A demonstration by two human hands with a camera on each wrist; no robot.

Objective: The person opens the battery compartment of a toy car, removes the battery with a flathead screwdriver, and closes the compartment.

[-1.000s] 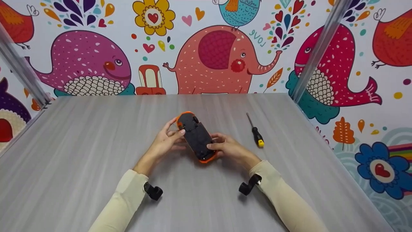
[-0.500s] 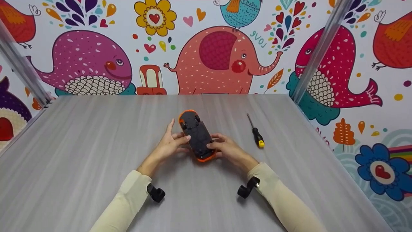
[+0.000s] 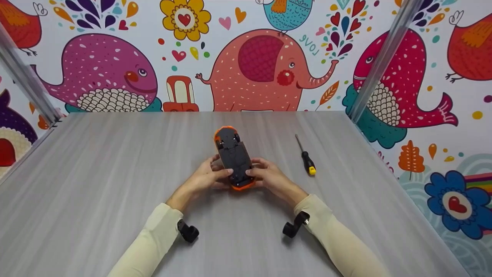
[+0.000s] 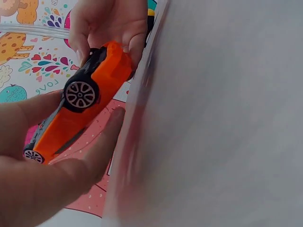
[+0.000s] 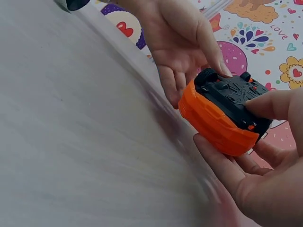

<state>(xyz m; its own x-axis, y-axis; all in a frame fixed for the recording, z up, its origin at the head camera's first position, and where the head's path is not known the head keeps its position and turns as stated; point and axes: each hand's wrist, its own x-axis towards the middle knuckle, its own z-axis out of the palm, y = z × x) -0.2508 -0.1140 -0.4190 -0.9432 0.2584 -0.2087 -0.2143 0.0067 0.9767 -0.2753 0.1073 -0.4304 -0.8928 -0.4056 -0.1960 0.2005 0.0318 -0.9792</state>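
An orange toy car point(image 3: 235, 156) is held upside down above the table, its black underside facing up and its far end tilted away. My left hand point(image 3: 201, 179) holds the left side near the rear end, thumb on the underside. On the opposite side my right hand point(image 3: 275, 179) grips the same end, its thumb pressed on the black base and its fingers beneath the body. Spoked wheels show along the toy car point(image 4: 87, 101) in the left wrist view. In the right wrist view, the orange end of the toy car point(image 5: 213, 120) rests over the right fingers.
A screwdriver point(image 3: 306, 159) with a black and yellow handle lies on the grey table point(image 3: 115, 173), right of the hands. A wall point(image 3: 261, 57) printed with cartoon animals stands behind the table. Black camera mounts point(image 3: 188, 231) sit on both wrists.
The left hand has slid along the car's side toward its near end, its fingers loosening and then closing in again. The car has turned a little more upright in the head view.
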